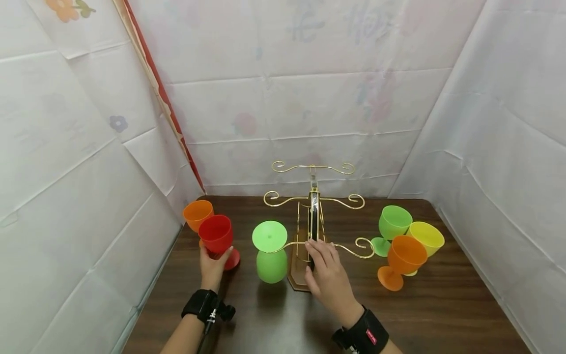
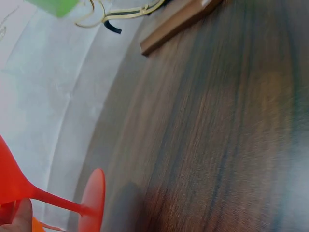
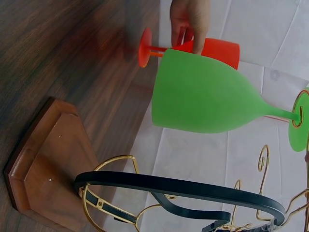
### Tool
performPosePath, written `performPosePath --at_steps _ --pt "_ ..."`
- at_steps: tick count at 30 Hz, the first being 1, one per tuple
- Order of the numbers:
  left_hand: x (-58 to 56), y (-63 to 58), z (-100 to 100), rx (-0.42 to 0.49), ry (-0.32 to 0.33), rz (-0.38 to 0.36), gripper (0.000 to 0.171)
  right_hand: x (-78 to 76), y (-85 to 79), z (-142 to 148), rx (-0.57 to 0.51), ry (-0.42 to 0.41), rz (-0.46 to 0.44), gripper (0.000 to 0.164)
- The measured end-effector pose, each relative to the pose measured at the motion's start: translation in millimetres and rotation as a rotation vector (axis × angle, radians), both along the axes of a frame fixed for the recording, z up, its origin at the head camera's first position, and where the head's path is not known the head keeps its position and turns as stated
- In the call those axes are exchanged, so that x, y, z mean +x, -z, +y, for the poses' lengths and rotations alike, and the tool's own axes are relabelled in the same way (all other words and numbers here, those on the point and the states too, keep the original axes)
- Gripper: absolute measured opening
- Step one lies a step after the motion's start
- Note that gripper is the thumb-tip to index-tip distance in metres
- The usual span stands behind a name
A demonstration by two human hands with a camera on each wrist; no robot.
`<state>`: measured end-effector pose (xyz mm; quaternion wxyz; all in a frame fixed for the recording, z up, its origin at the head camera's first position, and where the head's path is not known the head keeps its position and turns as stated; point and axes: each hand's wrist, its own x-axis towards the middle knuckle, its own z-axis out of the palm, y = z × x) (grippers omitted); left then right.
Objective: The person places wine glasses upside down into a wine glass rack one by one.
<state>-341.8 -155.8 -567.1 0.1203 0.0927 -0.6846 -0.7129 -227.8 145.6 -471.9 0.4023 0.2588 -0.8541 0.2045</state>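
Note:
My left hand (image 1: 212, 268) grips a red goblet (image 1: 215, 233) at its lower bowl, in front of an orange goblet (image 1: 197, 214) at the table's left. The red one leans; whether its foot (image 2: 94, 200) touches the table I cannot tell. On a gold wire rack (image 1: 346, 198) with a wooden base, a green goblet (image 3: 203, 94) hangs upside down from the left front arm. My right hand (image 1: 329, 280) rests on the front of the rack, where the lowest arms meet, its fingers fairly straight. Part of the joint is hidden beneath it.
On the right of the dark wooden table (image 1: 451, 305) stand a green goblet (image 1: 395, 222), a yellow goblet (image 1: 428, 237) and an orange goblet (image 1: 407, 254), close together. The rack's curled arms reach out to both sides. White sheeting (image 1: 331, 108) encloses the back and sides.

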Motion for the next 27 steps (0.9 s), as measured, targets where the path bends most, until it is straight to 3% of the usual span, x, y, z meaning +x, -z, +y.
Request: performPosePath --at_steps 5,12,21,27 --pt "18.8 -8.4 -1.6 -0.023 0.024 -0.004 0.075 -0.3 -0.6 1.2 -0.004 -0.001 -0.011 0.046" --pt "47.2 -31.1 -1.7 -0.054 0.064 0.033 0.073 0.0 -1.7 2.1 -0.008 -0.007 -0.01 0.042" --pt "87.7 -59.6 2.8 -0.054 0.136 -0.002 0.074 -1.2 -2.6 2.7 -0.012 -0.01 -0.006 0.047" --pt "111.4 -70.8 9.4 -0.118 0.161 -0.02 0.072 -1.7 -2.2 1.8 -0.018 -0.018 -0.008 0.047"
